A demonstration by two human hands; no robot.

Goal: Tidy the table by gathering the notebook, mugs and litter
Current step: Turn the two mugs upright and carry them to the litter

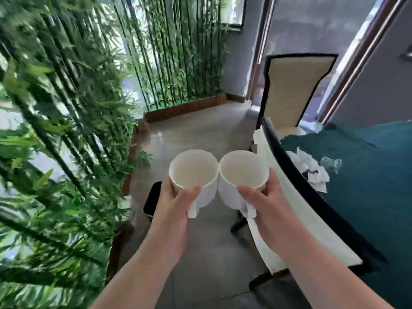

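While both arms reach forward over the grey floor [200, 134], each hand carries one white mug. Left hand [176, 201]: fingers curled closed round the near wall and handle of the left mug [193, 172], thumb lying across the near rim. Right hand [265, 201]: same closed grip on the right mug [243, 175], thumb on the near rim, handle showing just below the thumb. Both mugs upright, openings up, insides look empty. Their rims touch side by side. Mugs are held in the air, off the table, to its left.

Table [367, 219]: teal cloth on top, dark curved edge, white skirt below the edge; sits at the right of the view. Crumpled white paper [312, 172] lies on the cloth near the edge. Just beside it, further in, a scrap of clear plastic [331, 162]. Notebook not seen in this view.

Chair [292, 90] with a cream back and dark frame stands at the far side of the table. Dark flat object [152, 198] sits low beside the left wrist; cannot identify it. Bamboo plants [66, 108] in wooden planters line the left side and far wall. Picture is somewhat blurred.
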